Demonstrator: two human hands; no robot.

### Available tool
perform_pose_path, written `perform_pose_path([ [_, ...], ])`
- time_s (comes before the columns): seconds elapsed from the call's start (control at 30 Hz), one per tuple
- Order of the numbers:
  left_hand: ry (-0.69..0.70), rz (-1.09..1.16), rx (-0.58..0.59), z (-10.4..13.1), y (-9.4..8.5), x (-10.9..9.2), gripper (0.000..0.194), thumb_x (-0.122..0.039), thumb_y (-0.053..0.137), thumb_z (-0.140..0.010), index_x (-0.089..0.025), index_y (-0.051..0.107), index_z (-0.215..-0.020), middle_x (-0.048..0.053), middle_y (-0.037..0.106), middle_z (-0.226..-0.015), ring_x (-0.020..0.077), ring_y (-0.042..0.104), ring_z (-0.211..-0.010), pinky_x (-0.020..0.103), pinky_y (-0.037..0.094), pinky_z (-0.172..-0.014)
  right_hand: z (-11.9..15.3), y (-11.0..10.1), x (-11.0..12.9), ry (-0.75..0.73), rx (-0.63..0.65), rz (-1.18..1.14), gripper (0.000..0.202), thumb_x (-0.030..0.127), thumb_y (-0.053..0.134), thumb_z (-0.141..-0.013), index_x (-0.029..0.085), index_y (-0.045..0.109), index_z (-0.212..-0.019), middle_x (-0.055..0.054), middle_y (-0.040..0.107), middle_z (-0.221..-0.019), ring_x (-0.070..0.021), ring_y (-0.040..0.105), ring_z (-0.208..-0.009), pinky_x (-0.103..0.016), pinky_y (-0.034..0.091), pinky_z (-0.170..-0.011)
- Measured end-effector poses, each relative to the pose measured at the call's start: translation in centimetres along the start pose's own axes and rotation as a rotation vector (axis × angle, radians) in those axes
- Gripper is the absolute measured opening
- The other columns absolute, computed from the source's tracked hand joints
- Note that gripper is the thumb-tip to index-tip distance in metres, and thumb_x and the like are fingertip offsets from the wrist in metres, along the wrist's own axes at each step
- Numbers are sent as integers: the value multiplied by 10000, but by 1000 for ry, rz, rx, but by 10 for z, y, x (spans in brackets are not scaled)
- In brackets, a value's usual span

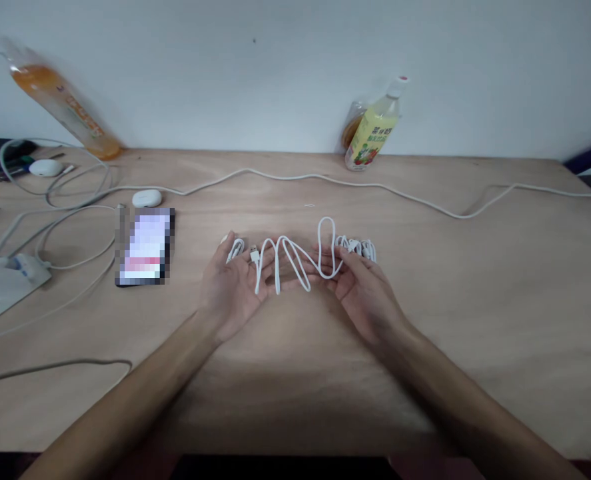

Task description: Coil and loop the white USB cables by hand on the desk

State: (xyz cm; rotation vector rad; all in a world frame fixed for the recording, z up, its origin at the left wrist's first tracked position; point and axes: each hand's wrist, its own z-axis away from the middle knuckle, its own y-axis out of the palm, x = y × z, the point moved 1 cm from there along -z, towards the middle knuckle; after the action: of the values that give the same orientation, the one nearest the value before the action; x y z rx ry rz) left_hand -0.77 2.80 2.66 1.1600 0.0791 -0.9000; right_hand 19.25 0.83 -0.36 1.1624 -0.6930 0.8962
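A loosely looped white USB cable [301,273] spans both of my hands, in front of me over the wooden table. My left hand [238,287] is palm up, with the cable's USB plug [254,254] and some loops lying across its fingers. My right hand [365,287] has its thumb pressed over the other part of the cable. Beside my left thumb lies a small white coil [236,250]. Just beyond my right fingers are more coiled white cables [368,250], partly hidden by the hand.
On the left are a phone [146,247], a white earbud case [146,198], a power strip [5,287] and tangled cables. A long white cable [295,177] crosses the table [500,287]. By the wall stand an orange bottle [68,107] and a yellow bottle [372,130].
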Motion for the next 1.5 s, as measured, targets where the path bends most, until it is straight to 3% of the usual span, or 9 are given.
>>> perform_pose_path([
  [0.13, 24, -55, -32, -2, 3, 2, 223, -152, 553, -1053, -125, 765, -988, 166, 818, -1220, 333, 743, -1318, 579, 533, -1237, 0, 2, 1, -6, 0, -10, 311, 514, 933, -820, 248, 831, -944, -75, 876, -1020, -288, 832, -1020, -462, 689, -940],
  [0.23, 82, -80, -29, -2, 5, 5, 210, 27, 620, -953, -117, 768, -919, 148, 821, -1245, 315, 747, -1328, 546, 516, -1266, 1, 4, 2, -15, 8, -47, 277, 468, 946, -807, 257, 832, -943, -61, 876, -1046, -284, 832, -1017, -484, 682, -974],
  [0.37, 127, -87, -55, -2, 6, 7, 217, 26, 624, -983, -98, 781, -898, 162, 827, -1230, 318, 757, -1320, 531, 531, -1258, 3, 6, 1, -5, 19, -63, 174, 338, 903, -809, 242, 832, -936, -73, 871, -1036, -301, 831, -1043, -511, 675, -1000],
  [0.5, 146, -111, -82, -1, 6, 8, 242, 24, 608, -1009, -105, 806, -1060, 146, 831, -1243, 295, 771, -1294, 529, 553, -1238, 5, 6, 1, 49, 30, -24, 115, 245, 817, -834, 226, 833, -946, -88, 868, -1051, -296, 828, -1064, -496, 671, -1012],
  [0.67, 154, -121, -86, -1, 7, 8, 397, 24, 594, -1028, -131, 765, -1351, 139, 830, -1256, 280, 791, -1246, 513, 582, -1211, 7, 8, -1, 113, 69, -10, 96, 227, 794, -865, 224, 833, -952, -77, 865, -1147, -245, 827, -996, -420, 685, -937],
  [0.97, 139, -123, -82, 0, 7, 6, 444, 3, 585, -1051, -148, 725, -1445, 128, 839, -1229, 257, 818, -1175, 442, 644, -1132, 10, 9, -1, 181, 130, 6, 126, 301, 889, -820, 212, 848, -898, -74, 865, -1060, -215, 808, -884, -347, 657, -802],
  [1.17, 119, -115, -67, -1, 5, 7, 369, -4, 622, -1026, -135, 782, -1331, 139, 829, -1280, 285, 805, -1223, 461, 627, -1154, 11, 10, -2, 158, 213, 73, 209, 437, 900, -863, 255, 877, -964, -51, 862, -1063, -198, 777, -890, -303, 614, -741],
  [1.37, 113, -152, -28, -1, 3, 8, 186, -35, 648, -1012, -122, 812, -1007, 155, 826, -1268, 315, 773, -1286, 487, 601, -1186, 11, 10, -3, 122, 264, 112, 195, 450, 892, -894, 262, 870, -938, -29, 822, -917, -175, 731, -829, -258, 595, -660],
  [1.5, 109, -166, -25, -1, 3, 8, 208, -40, 635, -1029, -128, 819, -991, 142, 832, -1273, 295, 774, -1283, 478, 587, -1200, 11, 9, -2, 91, 242, 170, 172, 434, 876, -908, 264, 868, -886, -19, 793, -844, -174, 713, -795, -256, 587, -637],
])
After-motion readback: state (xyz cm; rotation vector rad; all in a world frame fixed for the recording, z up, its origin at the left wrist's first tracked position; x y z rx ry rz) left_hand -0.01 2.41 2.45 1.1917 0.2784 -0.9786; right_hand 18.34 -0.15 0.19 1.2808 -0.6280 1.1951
